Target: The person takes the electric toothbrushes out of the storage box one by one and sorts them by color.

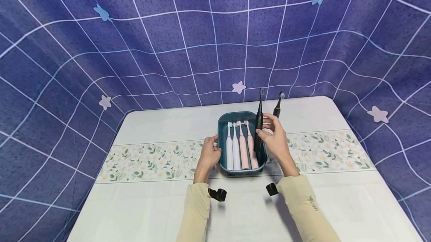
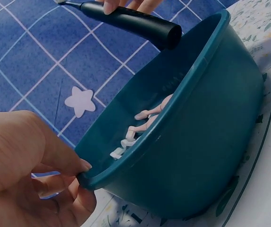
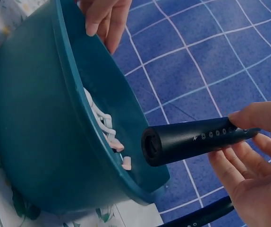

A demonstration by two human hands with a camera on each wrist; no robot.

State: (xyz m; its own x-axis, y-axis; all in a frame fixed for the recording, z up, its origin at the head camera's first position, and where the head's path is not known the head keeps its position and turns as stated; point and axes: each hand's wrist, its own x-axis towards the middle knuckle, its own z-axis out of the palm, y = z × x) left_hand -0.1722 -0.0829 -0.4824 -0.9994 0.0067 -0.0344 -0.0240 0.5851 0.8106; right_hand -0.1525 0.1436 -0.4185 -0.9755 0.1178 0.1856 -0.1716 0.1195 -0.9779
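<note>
My left hand point(image 1: 209, 154) pinches the left rim of a dark teal plastic basin point(image 2: 192, 137) between thumb and fingers. Inside lie two white electric toothbrushes point(image 1: 229, 152) and two pink electric toothbrushes point(image 1: 244, 152), side by side with their heads toward the far wall. Between thumb and fingertips my right hand point(image 1: 277, 139) holds a black electric toothbrush point(image 1: 258, 124) over the basin's right side, its brush head pointing away from me. The round base of its handle point(image 3: 187, 139) hangs above the rim in the right wrist view.
Another black electric toothbrush point(image 1: 277, 109) is just beyond my right hand, its lower part hidden in the head view. The basin stands on a white tabletop point(image 1: 151, 208) with a floral band point(image 1: 151, 161). A blue gridded curtain point(image 1: 188, 58) rises behind the table.
</note>
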